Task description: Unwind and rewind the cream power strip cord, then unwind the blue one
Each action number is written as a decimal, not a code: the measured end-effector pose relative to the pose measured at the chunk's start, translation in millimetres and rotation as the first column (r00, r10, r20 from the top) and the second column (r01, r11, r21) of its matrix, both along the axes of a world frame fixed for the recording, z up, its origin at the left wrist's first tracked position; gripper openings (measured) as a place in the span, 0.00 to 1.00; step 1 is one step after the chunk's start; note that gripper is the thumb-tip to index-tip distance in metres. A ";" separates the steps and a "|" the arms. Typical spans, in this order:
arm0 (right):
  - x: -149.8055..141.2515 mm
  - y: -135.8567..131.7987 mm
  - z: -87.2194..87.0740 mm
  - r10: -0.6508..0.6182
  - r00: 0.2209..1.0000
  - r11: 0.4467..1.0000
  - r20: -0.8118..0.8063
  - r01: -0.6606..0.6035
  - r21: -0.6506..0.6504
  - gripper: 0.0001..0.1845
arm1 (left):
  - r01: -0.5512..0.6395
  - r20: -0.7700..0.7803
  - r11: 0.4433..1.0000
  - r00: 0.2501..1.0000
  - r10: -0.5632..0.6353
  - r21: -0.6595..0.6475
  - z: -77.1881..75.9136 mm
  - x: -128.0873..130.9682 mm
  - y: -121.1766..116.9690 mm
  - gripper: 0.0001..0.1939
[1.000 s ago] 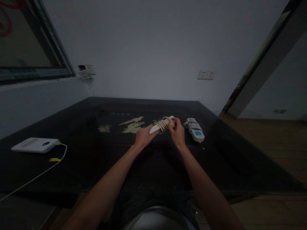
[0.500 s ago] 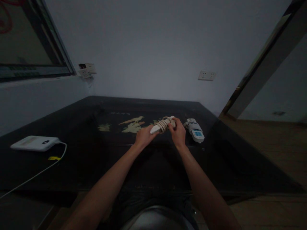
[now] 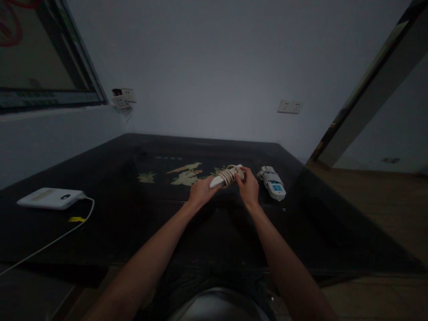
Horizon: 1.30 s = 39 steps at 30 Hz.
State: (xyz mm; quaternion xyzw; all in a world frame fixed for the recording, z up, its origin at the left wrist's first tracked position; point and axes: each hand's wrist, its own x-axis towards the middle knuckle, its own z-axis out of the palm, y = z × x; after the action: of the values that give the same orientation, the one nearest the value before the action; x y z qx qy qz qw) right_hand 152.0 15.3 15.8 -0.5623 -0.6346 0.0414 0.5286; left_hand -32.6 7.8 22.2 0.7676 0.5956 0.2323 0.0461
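Just above the black table, a white power strip (image 3: 216,181) is held at a slant, with its pale cord (image 3: 228,177) wound round it in several turns. My left hand (image 3: 200,191) is closed round the strip's near left end. At the far right end, my right hand (image 3: 248,185) pinches the cord with thumb and fingers; what exactly lies under the fingertips is partly hidden. A second power strip (image 3: 274,186), with blue sockets and its own cord wrapped round it, lies on the table to the right of my right hand.
The black table (image 3: 133,240) carries a gold bird-and-flower picture. On its left lies a white power bank-like device (image 3: 50,199) with a white cable (image 3: 60,240) and a yellow tag (image 3: 76,219). Wall sockets (image 3: 290,106) sit behind; a window (image 3: 43,58) is at left.
Both hands keep their hold on the power strip and cord, almost in the same place. The whole view has shifted very slightly; the winding looks the same.
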 end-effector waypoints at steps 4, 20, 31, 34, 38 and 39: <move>0.5 0.8 -1.0 0.006 1.000 1.000 -0.009 -0.006 0.005 0.19 | 0.024 0.011 1.000 1.000 -0.024 0.016 -0.5 0.0 -0.9 0.18; 5.3 3.2 -0.1 -0.010 0.996 1.000 -0.093 0.009 -0.019 0.20 | 0.025 -0.047 1.000 0.999 -0.026 -0.012 -3.4 0.0 -0.1 0.18; 46.2 12.0 12.7 -0.120 0.971 0.984 -0.208 0.088 -0.157 0.21 | 0.201 -0.046 0.979 0.978 -0.202 -0.028 4.0 -5.6 1.2 0.15; 62.6 18.0 8.3 -0.018 0.939 0.961 -0.343 -0.079 -0.266 0.20 | 0.278 -0.001 0.959 0.960 -0.278 -0.049 6.3 -8.7 4.2 0.13; 68.9 20.1 -3.7 0.078 0.898 0.888 -0.432 -0.260 -0.380 0.21 | 0.387 0.129 0.921 0.917 -0.378 -0.051 8.4 -13.2 7.8 0.12; 67.6 20.0 -6.7 0.093 0.885 0.867 -0.456 -0.296 -0.400 0.21 | 0.409 0.169 0.912 0.902 -0.397 -0.040 8.8 -13.9 8.1 0.12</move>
State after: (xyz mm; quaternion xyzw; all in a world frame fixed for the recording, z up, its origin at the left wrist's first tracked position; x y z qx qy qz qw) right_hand 219.6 35.3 9.1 -0.5798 -0.5318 0.3648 0.4979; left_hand -46.5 16.0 31.0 0.8512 0.4266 0.2551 0.1682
